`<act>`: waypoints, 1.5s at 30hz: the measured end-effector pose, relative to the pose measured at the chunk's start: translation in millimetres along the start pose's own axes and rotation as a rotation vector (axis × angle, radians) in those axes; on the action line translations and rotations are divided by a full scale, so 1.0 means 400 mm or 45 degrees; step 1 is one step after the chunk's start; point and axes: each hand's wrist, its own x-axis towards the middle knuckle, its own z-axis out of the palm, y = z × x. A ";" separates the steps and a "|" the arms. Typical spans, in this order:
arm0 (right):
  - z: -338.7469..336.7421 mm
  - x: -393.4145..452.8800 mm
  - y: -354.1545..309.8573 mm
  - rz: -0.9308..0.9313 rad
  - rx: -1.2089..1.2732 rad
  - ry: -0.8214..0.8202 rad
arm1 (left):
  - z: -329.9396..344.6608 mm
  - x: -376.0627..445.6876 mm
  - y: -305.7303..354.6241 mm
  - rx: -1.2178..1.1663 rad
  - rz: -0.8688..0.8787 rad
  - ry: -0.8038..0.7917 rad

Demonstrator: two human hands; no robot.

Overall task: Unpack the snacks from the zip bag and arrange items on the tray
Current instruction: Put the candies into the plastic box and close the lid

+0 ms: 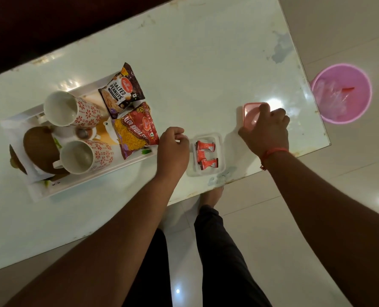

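A white tray on the left of the table carries two patterned mugs, a salted peanuts packet and a red aloo bhujia packet. Right of the tray stands a small clear container with several red sachets inside. My left hand hovers between the tray and the container, fingers loosely curled and holding nothing. My right hand rests on a pink lid lying on the table, fingers closed over its edge. A crumpled clear bag lies in the pink bin.
The pink bin stands on the floor beyond the table's right end. Brown round pieces and a small steel cup also sit on the tray. The white table has worn edges. My legs and foot show below its front edge.
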 end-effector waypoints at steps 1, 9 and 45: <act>-0.011 -0.005 -0.008 0.020 0.151 -0.004 | -0.003 -0.003 0.003 -0.020 0.019 0.010; -0.115 -0.197 -0.103 0.017 1.736 -0.723 | -0.005 -0.082 0.044 -0.255 0.086 -0.201; 0.108 -0.208 -0.119 -0.254 0.355 0.078 | 0.055 -0.082 -0.050 0.322 0.238 0.123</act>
